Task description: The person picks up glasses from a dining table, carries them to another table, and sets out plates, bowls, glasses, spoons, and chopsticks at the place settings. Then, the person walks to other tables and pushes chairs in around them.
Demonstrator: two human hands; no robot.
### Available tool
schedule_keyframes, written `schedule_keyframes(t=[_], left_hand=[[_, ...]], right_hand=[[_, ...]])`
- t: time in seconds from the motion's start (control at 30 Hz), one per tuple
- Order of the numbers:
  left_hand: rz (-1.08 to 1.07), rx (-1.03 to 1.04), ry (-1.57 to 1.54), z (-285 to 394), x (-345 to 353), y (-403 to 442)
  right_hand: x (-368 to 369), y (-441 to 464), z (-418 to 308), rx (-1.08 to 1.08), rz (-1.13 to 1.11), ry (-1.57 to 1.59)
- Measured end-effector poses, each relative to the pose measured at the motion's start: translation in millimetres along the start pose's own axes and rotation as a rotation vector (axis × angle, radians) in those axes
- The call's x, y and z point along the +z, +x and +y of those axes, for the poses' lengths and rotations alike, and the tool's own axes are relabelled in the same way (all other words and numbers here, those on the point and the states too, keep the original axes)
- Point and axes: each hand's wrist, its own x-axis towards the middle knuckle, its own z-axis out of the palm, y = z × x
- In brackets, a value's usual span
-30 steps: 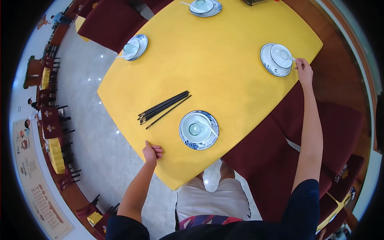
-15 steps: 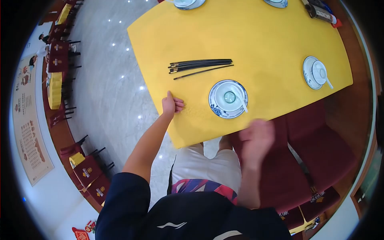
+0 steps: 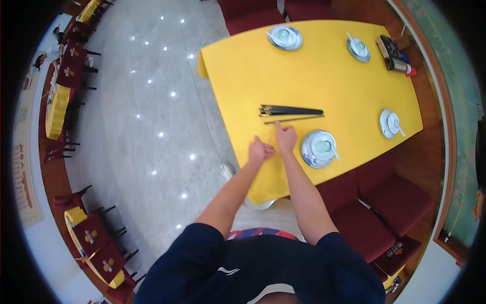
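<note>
My right hand [image 3: 287, 138] is over the yellow tablecloth, its fingertips closed at the near half of a single dark chopstick [image 3: 304, 119]. That chopstick lies slightly apart from a bundle of several black chopsticks [image 3: 291, 110] with gold-marked ends. To the left and nearer me, my left hand [image 3: 259, 151] rests at the table's edge, thumb apart from the loosely bent fingers, holding nothing. Right of my right hand stands a place setting [image 3: 315, 161]: a blue-patterned plate with a white bowl, a greenish glass and a white spoon [image 3: 334, 151].
The yellow-covered table [image 3: 273, 76] also carries other place settings [image 3: 289, 38], [image 3: 358, 49], [image 3: 390, 123]. Boxes and a dark cylinder [image 3: 398, 66] stand against the wall side. Maroon chairs [image 3: 349, 223] line the near right. Grey tiled floor [image 3: 167, 111] lies left, with people at far tables.
My right hand has moved from beside the near table edge up and left to the single chopstick. The view has shifted, showing more of the table's far side. My left hand stays by the edge.
</note>
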Motion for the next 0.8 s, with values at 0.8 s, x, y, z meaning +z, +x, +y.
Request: schedule_keyframes(t=[0.8], left_hand=[[0.398,0.201,-1.227,-130.1,-592.9,-198.7]], right_hand=[[66.8,14.8,-15.6,0.353,0.05,0.41]])
